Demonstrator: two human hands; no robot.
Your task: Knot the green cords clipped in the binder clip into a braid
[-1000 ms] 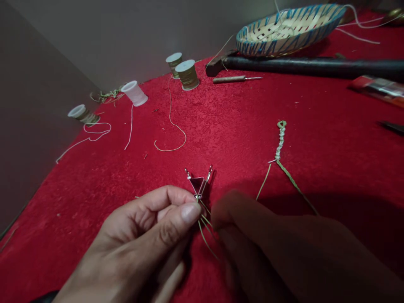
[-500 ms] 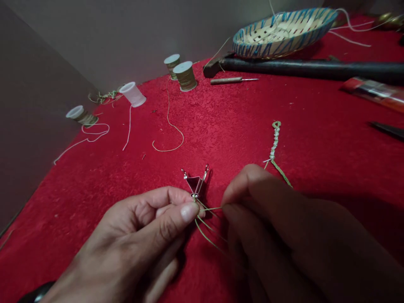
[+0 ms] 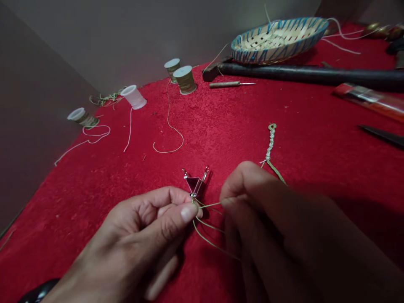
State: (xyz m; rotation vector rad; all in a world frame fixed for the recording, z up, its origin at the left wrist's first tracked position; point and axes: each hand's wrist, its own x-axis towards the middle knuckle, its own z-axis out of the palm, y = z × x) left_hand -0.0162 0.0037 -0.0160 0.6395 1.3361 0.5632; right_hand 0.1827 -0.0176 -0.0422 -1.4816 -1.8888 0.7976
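Note:
A small black binder clip (image 3: 192,183) stands on the red cloth with its silver wire arms up. Several thin green cords (image 3: 208,229) hang from its lower end. My left hand (image 3: 142,237) pinches the cords just under the clip between thumb and fingers. My right hand (image 3: 268,229) lies in shadow, its thumb and forefinger pinching one green cord (image 3: 210,205) that runs across to the clip. Beyond my right hand lies a knotted green-and-white cord (image 3: 270,145), its lower end hidden behind my fingers.
Thread spools (image 3: 185,80) and a white spool (image 3: 134,97) stand at the back left, with loose thread on the red cloth (image 3: 252,126). At the back right are a woven basket (image 3: 279,41), a dark-handled tool (image 3: 303,74), an awl (image 3: 230,84) and a red packet (image 3: 369,103).
My right hand has stayed near the clip, holding the green cord, which now lies a little higher. The hanging cords spread slightly wider. The view has shifted slightly.

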